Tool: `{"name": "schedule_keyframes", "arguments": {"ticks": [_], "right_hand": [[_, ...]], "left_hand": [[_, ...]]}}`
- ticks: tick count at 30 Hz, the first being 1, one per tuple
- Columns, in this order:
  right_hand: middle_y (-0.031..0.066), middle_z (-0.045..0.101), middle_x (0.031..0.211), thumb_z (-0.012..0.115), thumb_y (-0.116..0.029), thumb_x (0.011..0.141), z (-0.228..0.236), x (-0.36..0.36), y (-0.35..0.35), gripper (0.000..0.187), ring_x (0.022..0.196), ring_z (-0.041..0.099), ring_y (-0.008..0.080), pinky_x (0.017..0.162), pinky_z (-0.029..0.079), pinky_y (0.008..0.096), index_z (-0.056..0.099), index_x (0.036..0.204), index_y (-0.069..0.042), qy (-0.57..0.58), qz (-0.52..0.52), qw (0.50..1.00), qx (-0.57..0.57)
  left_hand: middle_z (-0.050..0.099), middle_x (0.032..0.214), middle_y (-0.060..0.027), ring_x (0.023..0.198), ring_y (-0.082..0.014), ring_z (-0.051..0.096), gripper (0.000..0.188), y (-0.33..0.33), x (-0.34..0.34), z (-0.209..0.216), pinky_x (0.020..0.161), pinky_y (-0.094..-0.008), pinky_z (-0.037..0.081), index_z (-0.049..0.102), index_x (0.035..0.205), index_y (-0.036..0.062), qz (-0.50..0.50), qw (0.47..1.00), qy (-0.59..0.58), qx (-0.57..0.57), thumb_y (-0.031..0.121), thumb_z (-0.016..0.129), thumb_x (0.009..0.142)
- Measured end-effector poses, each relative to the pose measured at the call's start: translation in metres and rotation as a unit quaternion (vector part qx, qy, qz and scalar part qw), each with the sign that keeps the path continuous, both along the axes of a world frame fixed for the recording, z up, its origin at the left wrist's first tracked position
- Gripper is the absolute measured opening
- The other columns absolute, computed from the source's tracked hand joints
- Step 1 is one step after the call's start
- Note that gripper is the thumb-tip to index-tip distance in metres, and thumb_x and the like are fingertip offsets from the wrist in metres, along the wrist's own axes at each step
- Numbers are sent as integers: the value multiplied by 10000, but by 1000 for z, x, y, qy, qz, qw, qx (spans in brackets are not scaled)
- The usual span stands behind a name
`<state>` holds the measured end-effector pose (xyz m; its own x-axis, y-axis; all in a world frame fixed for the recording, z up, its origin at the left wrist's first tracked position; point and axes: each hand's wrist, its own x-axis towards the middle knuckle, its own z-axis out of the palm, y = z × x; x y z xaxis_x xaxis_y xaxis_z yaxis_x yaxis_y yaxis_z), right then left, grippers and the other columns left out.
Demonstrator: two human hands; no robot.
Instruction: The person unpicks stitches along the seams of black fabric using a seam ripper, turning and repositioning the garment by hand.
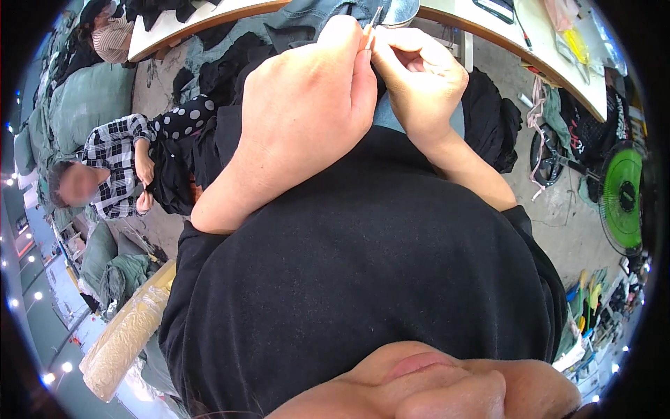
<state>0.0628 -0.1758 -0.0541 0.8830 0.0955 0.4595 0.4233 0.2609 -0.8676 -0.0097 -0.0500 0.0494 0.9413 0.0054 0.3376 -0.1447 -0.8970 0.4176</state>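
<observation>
My left hand (pixel 307 98) and my right hand (pixel 424 84) are raised close together in front of my chest, fingertips nearly meeting. Both are closed in a pinch. A thin, dark metal pointed piece (pixel 377 15) sticks up between the fingertips; its kind is too small to make out, and I cannot tell which hand grips it. Whatever else the fingers hold is hidden behind them. Just beyond my hands lies a blue denim garment (pixel 317 12) at the table edge. A round metal-looking dish (pixel 401 10) is beside it, partly cut off by the frame.
A curved white table (pixel 447 8) spans the far side, with a pouch, pen and plastic bags at its right. Dark cloth (pixel 492 119) hangs below. A green fan (pixel 623 199) stands right. At left sit a person in a checked shirt (pixel 115 150) and a wrapped roll (pixel 125 335).
</observation>
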Motion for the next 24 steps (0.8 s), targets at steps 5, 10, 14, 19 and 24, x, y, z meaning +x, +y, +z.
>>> {"name": "schedule_keyframes", "arguments": {"ticks": [5,10,14,19,24], "right_hand": [[50,741,889,809,10,867,1,0,0,104,803,699,87,719,569,233,758,958,15,6,-5,1000,-9],[48,738,893,807,16,865,3,1,0,104,796,693,85,707,564,228,755,955,18,14,9,1000,13],[50,733,890,803,27,863,2,1,-2,98,797,688,83,700,558,229,746,942,22,5,-1,1000,-14],[66,736,897,800,32,868,2,-1,-3,98,811,689,92,709,561,239,740,945,32,27,4,1000,-6],[76,744,926,792,42,875,0,0,-1,109,836,691,93,739,570,241,740,970,41,31,13,999,21]], "left_hand": [[513,533,-65,455,-233,555,96,0,1,3,479,-360,396,639,1021,59,-5,1000,2,-1,115,674,952],[521,534,-71,459,-247,562,88,-2,1,8,482,-367,401,644,1006,59,-4,1000,9,-1,125,672,955],[553,547,-80,486,-263,603,94,-5,5,8,496,-376,436,651,998,59,7,1000,19,2,138,678,954],[583,560,-89,493,-272,625,102,-7,10,5,503,-377,463,648,997,53,7,1000,8,-13,144,675,961],[617,598,-119,543,-298,660,120,-9,16,2,522,-383,504,597,967,41,5,1000,5,-7,147,652,965]]}}
